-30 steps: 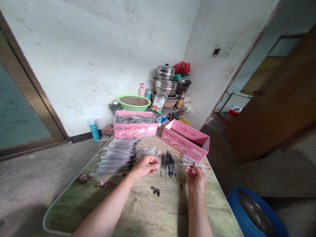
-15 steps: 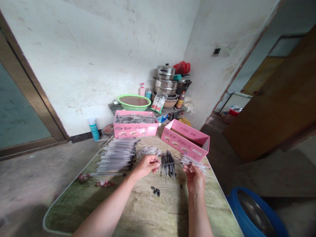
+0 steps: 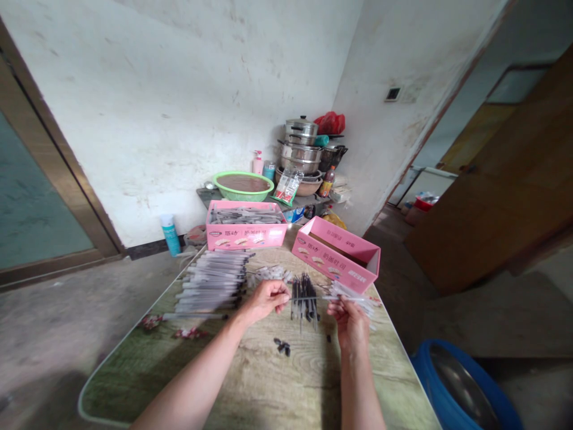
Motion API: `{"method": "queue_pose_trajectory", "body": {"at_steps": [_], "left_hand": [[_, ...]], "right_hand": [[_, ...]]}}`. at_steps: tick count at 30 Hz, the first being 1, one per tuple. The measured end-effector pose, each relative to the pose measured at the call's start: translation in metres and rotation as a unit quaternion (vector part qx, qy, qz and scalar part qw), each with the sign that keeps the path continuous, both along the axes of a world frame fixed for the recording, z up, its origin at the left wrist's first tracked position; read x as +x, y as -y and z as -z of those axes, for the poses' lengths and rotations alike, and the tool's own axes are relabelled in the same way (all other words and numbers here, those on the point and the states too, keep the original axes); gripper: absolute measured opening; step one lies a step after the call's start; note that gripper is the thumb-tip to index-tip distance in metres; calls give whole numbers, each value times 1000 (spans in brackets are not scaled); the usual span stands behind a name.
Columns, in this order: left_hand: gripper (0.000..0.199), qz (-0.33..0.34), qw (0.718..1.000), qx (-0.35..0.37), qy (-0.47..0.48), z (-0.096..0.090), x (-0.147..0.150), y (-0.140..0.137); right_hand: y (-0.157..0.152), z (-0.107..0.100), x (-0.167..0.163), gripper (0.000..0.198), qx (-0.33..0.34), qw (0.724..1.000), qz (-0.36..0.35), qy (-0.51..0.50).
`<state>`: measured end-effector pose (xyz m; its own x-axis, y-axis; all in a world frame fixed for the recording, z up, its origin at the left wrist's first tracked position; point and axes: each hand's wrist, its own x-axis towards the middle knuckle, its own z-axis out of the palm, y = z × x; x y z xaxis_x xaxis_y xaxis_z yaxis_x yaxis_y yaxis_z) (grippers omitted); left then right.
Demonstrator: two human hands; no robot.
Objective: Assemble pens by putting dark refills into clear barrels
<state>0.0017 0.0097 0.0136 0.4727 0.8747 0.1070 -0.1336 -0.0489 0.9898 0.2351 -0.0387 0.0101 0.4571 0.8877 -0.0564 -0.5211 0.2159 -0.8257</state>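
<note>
My left hand is closed, its thumb and fingertips pinching one end of a thin dark pen refill held level above the table. My right hand grips a translucent whitish pen barrel in line with it, and the refill's far end meets or enters the barrel. Below them lies a bunch of dark refills. Under and behind my right hand is a pile of pale barrels. Several small black caps lie closer to me. At left are rows of capped pens.
Pink boxes stand at the table's back: one full of pens, another with little visible inside. Small whitish parts lie beyond my left hand. Behind are a green basin and stacked pots. A blue tub sits at right.
My right hand has shifted slightly left and turned, and the barrel in it now lies in line with the refill. My left hand has barely moved.
</note>
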Motion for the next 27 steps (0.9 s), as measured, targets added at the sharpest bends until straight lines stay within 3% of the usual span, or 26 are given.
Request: {"method": "queue_pose_trajectory", "body": {"at_steps": [8, 10, 13, 17, 21, 27], "left_hand": [[35, 70, 998, -5, 7, 10, 17, 8], [38, 48, 998, 35, -38, 6, 11, 7], [24, 39, 982, 97, -155, -3, -2, 6], [19, 155, 943, 146, -257, -11, -9, 12], [25, 218, 910, 199, -291, -7, 0, 23], [13, 186, 910, 252, -271, 1, 5, 26]], "right_hand": [[1, 0, -22, 21, -48, 987, -151, 20], [0, 2, -17, 17, -40, 990, -134, -29], [-1, 4, -4, 10, -27, 991, -71, -107], [-2, 4, 6, 8, -16, 989, -31, -147], [-2, 4, 7, 9, -15, 989, -24, -146], [-3, 8, 7, 13, -10, 991, -22, -128]]}}
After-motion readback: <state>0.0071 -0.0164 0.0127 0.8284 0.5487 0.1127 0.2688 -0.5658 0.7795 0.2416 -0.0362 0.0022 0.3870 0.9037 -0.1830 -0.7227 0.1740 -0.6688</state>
